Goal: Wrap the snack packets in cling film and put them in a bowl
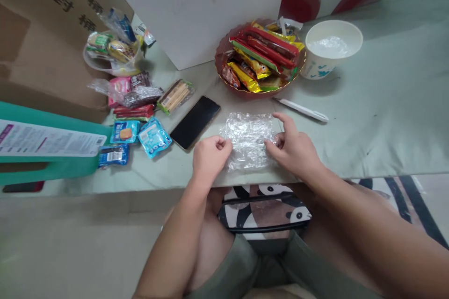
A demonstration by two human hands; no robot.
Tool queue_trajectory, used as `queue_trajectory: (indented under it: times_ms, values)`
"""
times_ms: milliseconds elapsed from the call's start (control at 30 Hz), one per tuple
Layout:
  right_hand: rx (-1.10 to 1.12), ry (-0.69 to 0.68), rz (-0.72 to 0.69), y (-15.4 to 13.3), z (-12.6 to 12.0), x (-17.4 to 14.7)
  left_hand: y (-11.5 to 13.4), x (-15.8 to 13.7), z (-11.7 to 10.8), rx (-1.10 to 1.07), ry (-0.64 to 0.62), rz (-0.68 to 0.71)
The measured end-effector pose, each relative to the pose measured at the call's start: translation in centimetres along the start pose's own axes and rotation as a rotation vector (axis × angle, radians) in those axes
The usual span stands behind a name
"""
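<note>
A crinkled clear plastic bag [248, 142] lies flat near the table's front edge, between my two hands. My left hand [212, 156] is closed, pinching the bag's left edge between thumb and curled fingers. At the bag's right edge, my right hand [293, 145] pinches it with thumb and curled fingers, while the index finger points up and away. A black phone [195, 122] rests just beyond my left hand. Past my right hand lies a white pen [304, 110].
A red bowl [224, 85] heaped with wrapped snacks stands behind the bag, beside a white paper tub [321, 67] with clear plastic inside. Snack packets [154, 138] and a filled clear bowl [105, 64] are at left. Cardboard [45, 56] and white [196, 4] boxes line the back.
</note>
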State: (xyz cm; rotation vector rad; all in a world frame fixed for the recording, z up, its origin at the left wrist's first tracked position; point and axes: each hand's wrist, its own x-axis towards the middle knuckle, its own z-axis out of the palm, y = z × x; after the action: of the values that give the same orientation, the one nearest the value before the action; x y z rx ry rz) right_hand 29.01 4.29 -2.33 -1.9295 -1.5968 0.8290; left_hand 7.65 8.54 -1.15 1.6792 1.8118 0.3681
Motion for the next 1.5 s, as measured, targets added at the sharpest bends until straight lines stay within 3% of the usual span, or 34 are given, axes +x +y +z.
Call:
queue_trajectory:
  times_ms: [67,133,167,233,300,367,467,533,700,800,867,933,1033,1133,1267,1367,1500]
  values:
    - [-0.104,0.183,-0.109,0.3,0.2,-0.1,0.1,0.0,0.2,0.077,0.018,0.014]
    - [-0.145,0.388,-0.351,0.1,0.4,-0.4,0.1,0.1,0.3,0.114,0.031,0.035]
    - [-0.144,0.424,-0.497,-0.1,0.6,-0.6,0.1,0.1,0.3,0.116,0.035,0.048]
    - [-0.142,0.309,-0.747,-0.8,1.1,-1.3,0.0,0.2,0.2,0.096,0.024,0.074]
    - [-0.203,0.067,-0.832,-1.4,1.9,-1.9,-0.1,0.4,0.1,0.051,0.017,0.079]
    - [-0.312,-0.113,-0.773,-1.7,2.6,-2.4,-0.2,0.6,0.0,-0.013,0.036,0.064]
    - [-0.407,-0.220,-0.675,-1.5,3.0,-2.7,-0.3,0.9,-0.1,-0.122,0.099,0.060]
    - [-0.423,-0.225,-0.678,-1.2,3.1,-3.1,-0.2,1.1,0.0,-0.183,0.145,0.076]
    - [-0.490,-0.056,-0.740,-1.3,3.7,-4.9,0.2,1.6,0.5,-0.303,0.268,0.151]
    - [-0.433,-0.083,-0.743,-1.3,3.4,-5.3,-0.1,2.0,0.7,-0.447,0.305,0.245]
    - [-0.393,-0.066,-0.674,-1.1,2.6,-4.7,-0.5,2.0,0.6,-0.592,0.232,0.414]
    - [-0.358,-0.013,-0.593,-0.7,1.6,-3.7,-0.9,1.7,0.4,-0.602,0.069,0.657]
    - [-0.268,-0.022,-0.530,-0.2,0.4,-2.5,-1.0,1.0,0.3,-0.254,-0.147,0.859]
    - [-0.122,-0.058,-0.590,0.1,-0.3,-2.0,-0.8,0.8,0.6,-0.014,-0.197,0.822]
    - [0.011,0.026,-0.722,0.5,-0.8,-1.7,-1.0,1.3,0.9,-0.226,-0.081,0.650]
    - [0.017,0.039,-0.659,1.1,-0.7,-0.9,-1.1,1.4,0.8,-0.413,-0.059,0.465]
    - [0.049,0.066,-0.501,1.4,-0.4,0.0,-0.4,0.9,0.7,-0.439,-0.063,0.426]
